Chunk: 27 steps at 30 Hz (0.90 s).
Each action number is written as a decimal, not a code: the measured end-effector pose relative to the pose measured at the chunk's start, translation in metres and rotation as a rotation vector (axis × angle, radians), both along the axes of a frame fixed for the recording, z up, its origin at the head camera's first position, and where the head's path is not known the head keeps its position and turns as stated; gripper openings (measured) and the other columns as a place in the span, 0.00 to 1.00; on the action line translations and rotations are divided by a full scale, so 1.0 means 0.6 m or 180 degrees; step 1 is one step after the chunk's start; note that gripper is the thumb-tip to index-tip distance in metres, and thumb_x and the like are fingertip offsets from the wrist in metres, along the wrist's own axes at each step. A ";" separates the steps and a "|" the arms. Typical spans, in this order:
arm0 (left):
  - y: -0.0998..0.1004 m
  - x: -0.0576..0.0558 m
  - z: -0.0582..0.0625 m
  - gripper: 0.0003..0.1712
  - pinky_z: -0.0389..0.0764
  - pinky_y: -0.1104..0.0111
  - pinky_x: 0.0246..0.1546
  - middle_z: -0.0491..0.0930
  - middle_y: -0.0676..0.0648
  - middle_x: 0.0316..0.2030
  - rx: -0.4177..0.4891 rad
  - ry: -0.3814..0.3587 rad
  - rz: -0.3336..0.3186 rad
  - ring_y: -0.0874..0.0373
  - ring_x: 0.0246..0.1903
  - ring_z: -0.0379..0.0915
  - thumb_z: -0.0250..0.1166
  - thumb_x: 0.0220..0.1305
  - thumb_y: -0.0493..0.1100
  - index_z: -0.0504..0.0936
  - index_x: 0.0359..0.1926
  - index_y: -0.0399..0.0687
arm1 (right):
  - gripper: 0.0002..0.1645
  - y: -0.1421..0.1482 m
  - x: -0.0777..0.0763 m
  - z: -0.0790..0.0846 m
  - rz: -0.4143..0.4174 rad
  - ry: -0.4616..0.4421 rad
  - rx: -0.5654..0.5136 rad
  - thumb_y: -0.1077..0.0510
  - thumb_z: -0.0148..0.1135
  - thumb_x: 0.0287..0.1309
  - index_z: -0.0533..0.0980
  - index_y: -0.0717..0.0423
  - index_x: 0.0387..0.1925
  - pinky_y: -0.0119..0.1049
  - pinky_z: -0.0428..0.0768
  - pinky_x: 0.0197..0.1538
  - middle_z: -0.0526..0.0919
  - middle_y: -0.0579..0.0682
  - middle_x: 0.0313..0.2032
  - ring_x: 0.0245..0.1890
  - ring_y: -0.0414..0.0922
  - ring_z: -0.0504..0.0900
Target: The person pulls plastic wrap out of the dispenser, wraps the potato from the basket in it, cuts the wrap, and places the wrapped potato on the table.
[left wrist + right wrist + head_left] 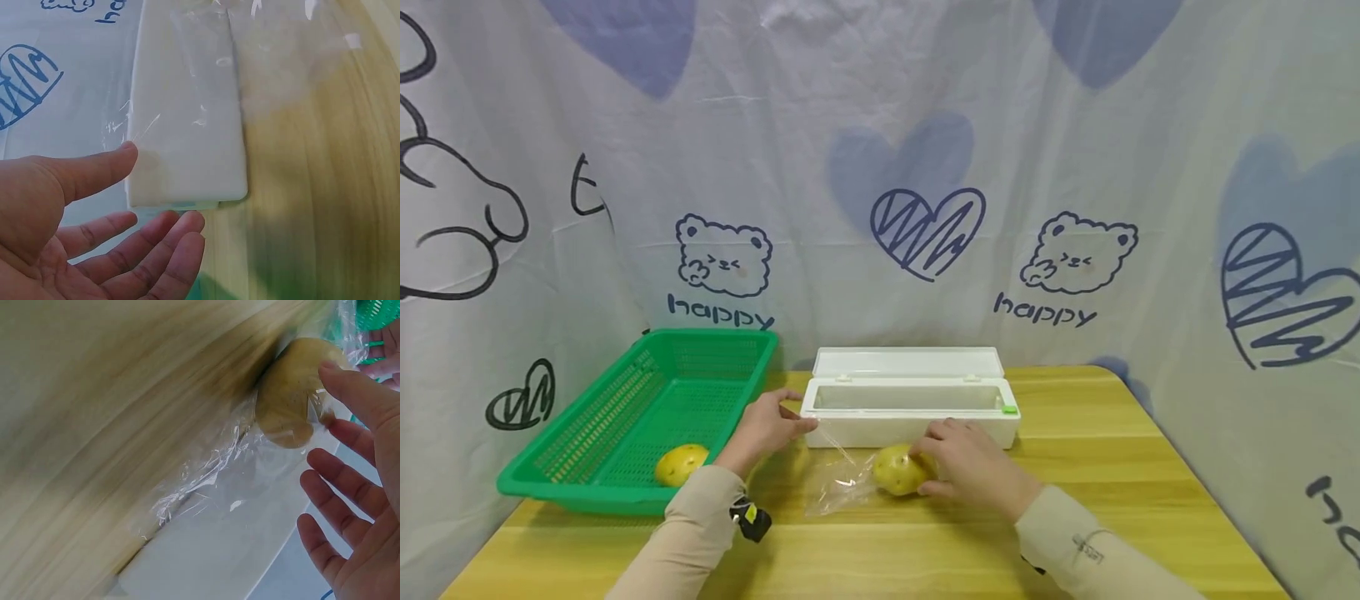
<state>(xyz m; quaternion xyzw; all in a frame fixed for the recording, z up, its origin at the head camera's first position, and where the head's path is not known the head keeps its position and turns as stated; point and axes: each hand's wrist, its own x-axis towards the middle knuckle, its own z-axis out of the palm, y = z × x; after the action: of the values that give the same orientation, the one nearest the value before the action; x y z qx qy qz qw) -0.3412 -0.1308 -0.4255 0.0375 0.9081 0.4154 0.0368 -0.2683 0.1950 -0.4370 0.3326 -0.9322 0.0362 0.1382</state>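
Observation:
A yellow potato (pixel 895 470) lies on clear plastic film (pixel 835 490) in front of a white wrap dispenser box (pixel 910 432). My right hand (pixel 973 467) holds the potato's right end between thumb and index finger. In the right wrist view the thumb overlaps the potato (pixel 287 394), film clings around it, and the other fingers are spread. My left hand (pixel 771 429) is at the box's left end, thumb by its front corner. The left wrist view shows that hand (pixel 125 244) with thumb and fingers apart beside the box end, and film (pixel 300 56) stretching from the box.
A green plastic basket (pixel 520 483) stands at the left, with another potato (pixel 681 464) in its near right corner. The box's lid (pixel 910 362) is raised at the back, and a green tab (pixel 1010 409) sits at its right end. A printed curtain (pixel 880 108) hangs behind the wooden table (pixel 1120 500).

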 end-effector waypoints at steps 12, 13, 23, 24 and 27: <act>0.018 0.025 0.041 0.17 0.87 0.62 0.37 0.90 0.39 0.43 -0.0129 0.0706 -0.0156 0.50 0.36 0.87 0.73 0.71 0.43 0.85 0.56 0.39 | 0.28 -0.014 -0.004 -0.006 -0.0044 0.0178 -0.0087 0.40 0.83 0.53 0.85 0.49 0.50 0.45 0.82 0.50 0.85 0.45 0.43 0.45 0.44 0.83; 0.031 0.036 0.041 0.13 0.86 0.64 0.36 0.90 0.42 0.40 -0.0239 0.0902 -0.0245 0.54 0.35 0.86 0.74 0.70 0.42 0.87 0.51 0.41 | 0.28 -0.014 -0.004 -0.007 -0.0037 0.0188 -0.0092 0.40 0.83 0.53 0.85 0.49 0.50 0.45 0.82 0.50 0.86 0.45 0.43 0.45 0.44 0.83; 0.125 0.096 -0.029 0.23 0.88 0.60 0.44 0.87 0.45 0.44 -0.1190 0.1858 -0.1639 0.52 0.40 0.85 0.84 0.57 0.45 0.86 0.50 0.44 | 0.32 -0.014 -0.010 -0.018 -0.0037 0.0127 -0.0207 0.44 0.86 0.48 0.84 0.50 0.53 0.47 0.82 0.52 0.86 0.47 0.47 0.47 0.47 0.83; 0.128 0.095 -0.035 0.24 0.88 0.60 0.43 0.86 0.46 0.44 -0.1246 0.1865 -0.1635 0.53 0.40 0.85 0.85 0.55 0.46 0.86 0.50 0.45 | 0.32 -0.014 -0.012 -0.021 -0.0042 0.0125 -0.0218 0.45 0.87 0.48 0.84 0.50 0.53 0.47 0.82 0.52 0.86 0.47 0.47 0.47 0.47 0.83; 0.134 0.090 -0.048 0.27 0.87 0.62 0.41 0.86 0.46 0.42 -0.1310 0.1885 -0.1632 0.55 0.38 0.84 0.86 0.52 0.45 0.84 0.50 0.45 | 0.32 -0.015 -0.016 -0.027 -0.0059 0.0143 -0.0237 0.45 0.87 0.48 0.84 0.50 0.53 0.48 0.83 0.53 0.86 0.47 0.47 0.47 0.47 0.84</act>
<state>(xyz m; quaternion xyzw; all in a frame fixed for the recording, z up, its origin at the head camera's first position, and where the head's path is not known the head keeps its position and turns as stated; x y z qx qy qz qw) -0.2873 -0.0501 -0.4546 0.3709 0.9046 0.1747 -0.1165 -0.2777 0.1862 -0.4533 0.3193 -0.9299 0.0622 0.1717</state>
